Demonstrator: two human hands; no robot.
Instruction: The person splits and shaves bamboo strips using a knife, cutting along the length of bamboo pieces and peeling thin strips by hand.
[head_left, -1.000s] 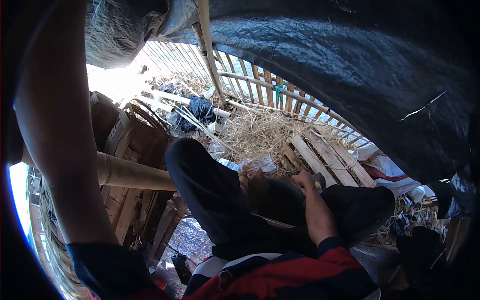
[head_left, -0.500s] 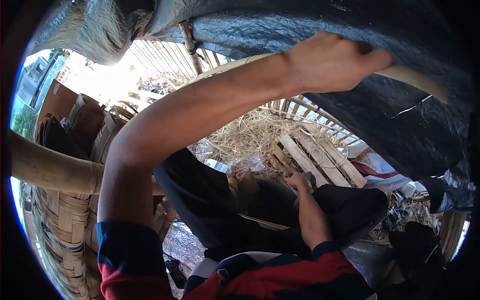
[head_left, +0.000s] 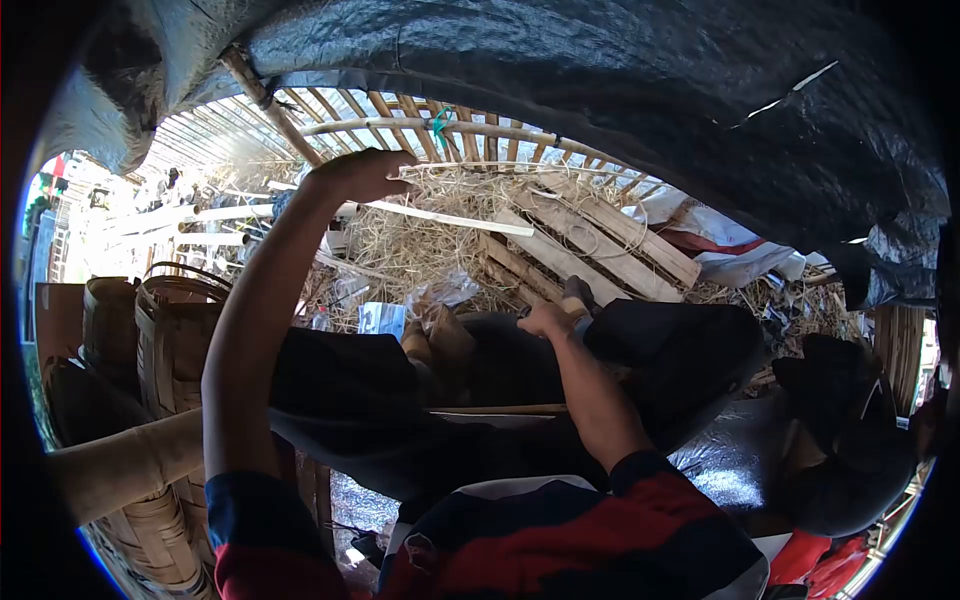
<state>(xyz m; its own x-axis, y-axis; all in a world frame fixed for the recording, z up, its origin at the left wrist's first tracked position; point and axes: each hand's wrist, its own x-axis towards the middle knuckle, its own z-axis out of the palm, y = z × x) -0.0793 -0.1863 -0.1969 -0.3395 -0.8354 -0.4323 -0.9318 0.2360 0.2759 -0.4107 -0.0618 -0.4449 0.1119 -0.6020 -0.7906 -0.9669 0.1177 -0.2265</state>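
Note:
My left hand (head_left: 368, 177) is raised at the upper left centre, its thumb and fingers apart with a gap between them. Just below it a pale flat strip (head_left: 460, 218) slants over the straw; I see no grip on it. My right hand (head_left: 548, 320) is low near the middle, between my dark-clothed knees, with its fingers closed. A small dark end shows at its fingers; the rest of what it holds is hidden. A thin light strip (head_left: 500, 409) lies across my lap.
Straw (head_left: 440, 250) and a slatted wooden pallet (head_left: 580, 240) lie ahead, before a bamboo fence (head_left: 480, 130). Black sheeting (head_left: 600, 70) hangs overhead. Woven baskets (head_left: 175, 350) and a thick bamboo pole (head_left: 130, 460) are at left. White sacks (head_left: 740, 250) lie at right.
My left hand, earlier closed on a long curved strip at upper right, has moved back left and opened. The view has shifted right and down. My right hand stays closed between my knees.

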